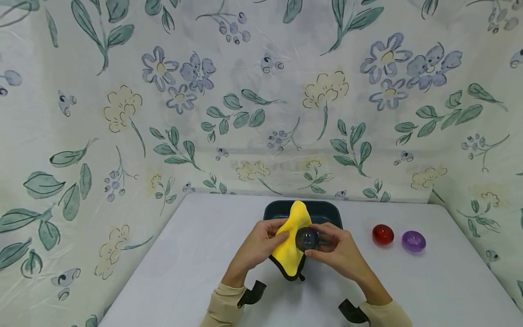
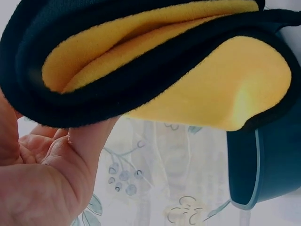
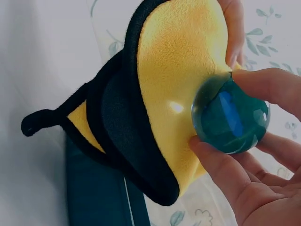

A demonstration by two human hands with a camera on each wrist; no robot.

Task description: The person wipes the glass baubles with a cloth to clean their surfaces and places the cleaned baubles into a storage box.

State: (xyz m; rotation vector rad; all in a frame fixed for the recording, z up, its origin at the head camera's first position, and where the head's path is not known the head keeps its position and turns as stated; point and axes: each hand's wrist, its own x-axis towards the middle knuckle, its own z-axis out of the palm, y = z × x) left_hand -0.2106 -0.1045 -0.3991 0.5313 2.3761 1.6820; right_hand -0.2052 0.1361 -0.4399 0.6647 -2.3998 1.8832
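In the head view my left hand (image 1: 257, 243) grips a folded yellow cleaning cloth (image 1: 292, 252), thumb on top. The cloth has a plush yellow face, a dark back, black edging and a hanging loop at one corner. My right hand (image 1: 341, 247) pinches a clear glass ball (image 1: 306, 239) between thumb and fingers. In the right wrist view the glass ball (image 3: 230, 115) rests right against the yellow face of the cloth (image 3: 183, 61). The left wrist view shows the folds of the cloth (image 2: 211, 94) over my left hand (image 2: 56, 160).
A dark green tray (image 1: 336, 211) stands just behind the hands, partly covered by the cloth. To the right on the white table (image 1: 184, 254) lie a red ball (image 1: 382, 235) and a purple ball (image 1: 413, 241). A floral curtain (image 1: 253, 145) hangs behind the table.
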